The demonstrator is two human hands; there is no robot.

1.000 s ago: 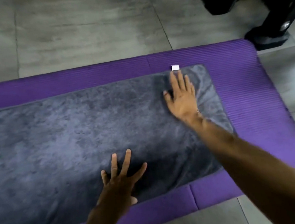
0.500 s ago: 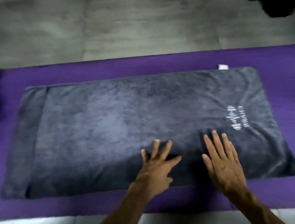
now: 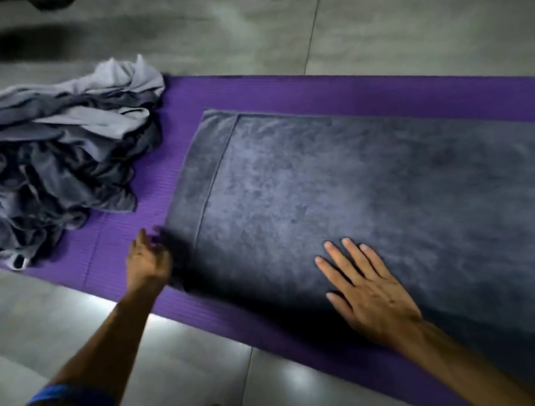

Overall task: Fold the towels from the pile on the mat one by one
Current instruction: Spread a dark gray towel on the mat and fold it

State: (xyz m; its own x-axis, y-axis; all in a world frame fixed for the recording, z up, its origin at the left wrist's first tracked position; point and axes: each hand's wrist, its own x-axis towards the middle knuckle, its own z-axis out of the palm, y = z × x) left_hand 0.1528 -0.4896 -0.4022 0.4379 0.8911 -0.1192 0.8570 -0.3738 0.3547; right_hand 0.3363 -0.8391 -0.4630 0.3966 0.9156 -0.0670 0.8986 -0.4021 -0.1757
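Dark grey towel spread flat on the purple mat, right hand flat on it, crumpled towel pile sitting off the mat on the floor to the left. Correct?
Not quite. In the head view the crumpled towel pile sits on the purple mat, at its left end, not on the floor. The rest holds: the dark grey towel lies spread flat and the right hand rests flat on it.
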